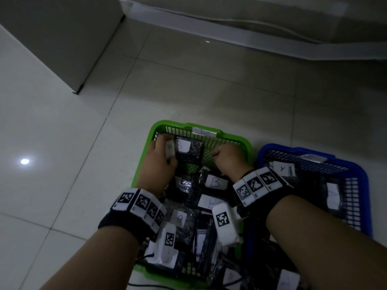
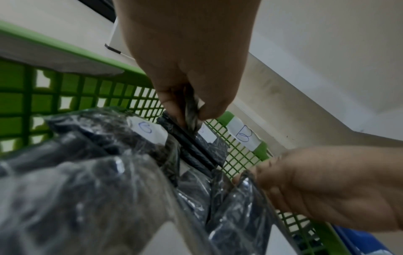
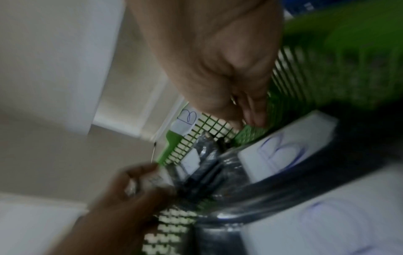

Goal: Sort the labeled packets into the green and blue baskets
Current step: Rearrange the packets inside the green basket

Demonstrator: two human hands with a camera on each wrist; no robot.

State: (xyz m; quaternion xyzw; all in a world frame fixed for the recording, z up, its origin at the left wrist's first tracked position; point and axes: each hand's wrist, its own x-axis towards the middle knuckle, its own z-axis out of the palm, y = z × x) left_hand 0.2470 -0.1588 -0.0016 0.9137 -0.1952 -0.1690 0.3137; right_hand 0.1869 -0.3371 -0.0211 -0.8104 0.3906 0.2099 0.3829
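The green basket [image 1: 167,124] carries a "B" tag [image 2: 244,136] on its far rim and holds several dark plastic packets with white "B" labels [image 1: 215,182]. My left hand [image 1: 161,158] is at its far left corner and pinches the plastic edge of a dark labelled packet [image 2: 189,138], which stands on edge against the mesh wall. My right hand [image 1: 227,158] is curled near the far right corner, its fingers [image 2: 272,179] pinching the clear plastic of another packet [image 2: 242,203]. The blue basket [image 1: 272,147] to the right holds packets labelled "A" [image 1: 282,168].
Both baskets stand side by side on a pale tiled floor [image 1: 62,164]. A grey cabinet [image 1: 62,38] stands at the back left, and a white skirting [image 1: 230,24] runs along the back. More packets [image 1: 289,279] lie at the near right.
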